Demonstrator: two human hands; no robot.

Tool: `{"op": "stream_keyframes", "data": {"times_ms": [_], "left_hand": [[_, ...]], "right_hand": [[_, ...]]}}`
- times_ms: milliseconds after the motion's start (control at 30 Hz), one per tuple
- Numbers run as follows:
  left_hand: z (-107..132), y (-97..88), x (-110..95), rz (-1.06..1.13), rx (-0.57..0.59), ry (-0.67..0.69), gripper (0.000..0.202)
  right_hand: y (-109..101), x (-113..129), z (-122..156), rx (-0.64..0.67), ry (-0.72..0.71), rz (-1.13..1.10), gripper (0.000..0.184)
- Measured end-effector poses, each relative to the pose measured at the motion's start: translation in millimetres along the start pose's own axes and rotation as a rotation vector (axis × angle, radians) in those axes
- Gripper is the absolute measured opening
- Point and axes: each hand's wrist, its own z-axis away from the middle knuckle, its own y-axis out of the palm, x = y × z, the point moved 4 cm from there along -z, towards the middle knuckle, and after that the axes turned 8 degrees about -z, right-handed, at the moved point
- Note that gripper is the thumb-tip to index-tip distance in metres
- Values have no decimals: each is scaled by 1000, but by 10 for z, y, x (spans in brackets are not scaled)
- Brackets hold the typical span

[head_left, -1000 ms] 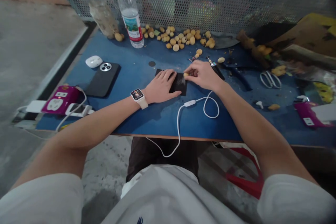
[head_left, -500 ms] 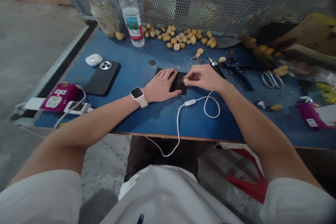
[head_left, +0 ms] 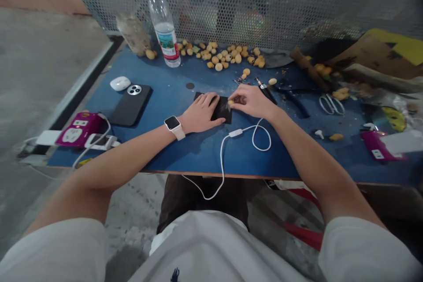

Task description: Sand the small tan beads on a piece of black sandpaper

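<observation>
My left hand [head_left: 203, 112] lies flat with fingers spread, pressing on the left part of a black sheet [head_left: 226, 116] that looks like sandpaper. Pale scuff marks show on the sheet. Between thumb and fingertips, my right hand [head_left: 249, 100] pinches a small yellowish gourd [head_left: 230, 102] against the sheet's right side. Part of the gourd is hidden by the fingers. Just beyond that hand lies a black pen-shaped tool [head_left: 267, 92] with a metal tip.
Small gourds [head_left: 224, 56] are heaped at the back by a water bottle [head_left: 167, 39]. A phone [head_left: 132, 105] and purple power strip [head_left: 79, 129] lie left; pliers [head_left: 297, 102] and scissors [head_left: 331, 105] lie right. A white cable [head_left: 222, 158] hangs over the front edge.
The right hand and the gourd have shifted slightly left relative to the sheet, closer to the left hand. The left hand stays on the sheet. The camera view has tilted up a little.
</observation>
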Motion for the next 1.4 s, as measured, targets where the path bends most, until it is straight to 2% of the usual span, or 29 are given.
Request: {"op": "stream_keyframes", "data": {"times_ms": [67, 100, 233, 300, 400, 567, 633, 733, 767, 933, 1100, 1267, 1400], "left_hand": [[-3, 5, 0, 2, 10, 0, 98], [-5, 5, -1, 1, 14, -2, 99], [-13, -12, -10, -5, 20, -13, 99], [-13, -18, -13, -10, 27, -16, 99], [-10, -13, -14, -26, 41, -22, 105], [5, -1, -16, -41, 16, -24, 104], [11, 5, -14, -35, 22, -23, 106], [19, 5, -14, -26, 19, -6, 105], [21, 5, -14, -23, 20, -2, 104], [33, 18, -10, -19, 19, -6, 103], [45, 15, -14, 7, 21, -2, 101], [50, -3, -20, 6, 40, -12, 101], [50, -10, -9, 17, 39, -17, 99]], "right_hand": [[26, 14, 19, 95, -16, -15, 20], [24, 21, 25, 102, -19, -13, 19], [-39, 23, 20, -61, 11, 22, 21], [-27, 17, 24, -44, 28, -9, 26], [14, 0, 28, 54, 25, -62, 32], [-30, -56, -4, -88, 30, 19, 25], [-3, -41, -2, -42, 19, 7, 21], [66, 5, 20, 96, -26, -23, 19], [72, 9, 23, 101, -36, -23, 19], [12, -36, 15, -77, -29, 29, 15], [66, 10, 57, 96, -62, -16, 18], [35, -15, 64, -37, -28, 42, 16], [65, -5, 56, -44, -4, 70, 17]]}}
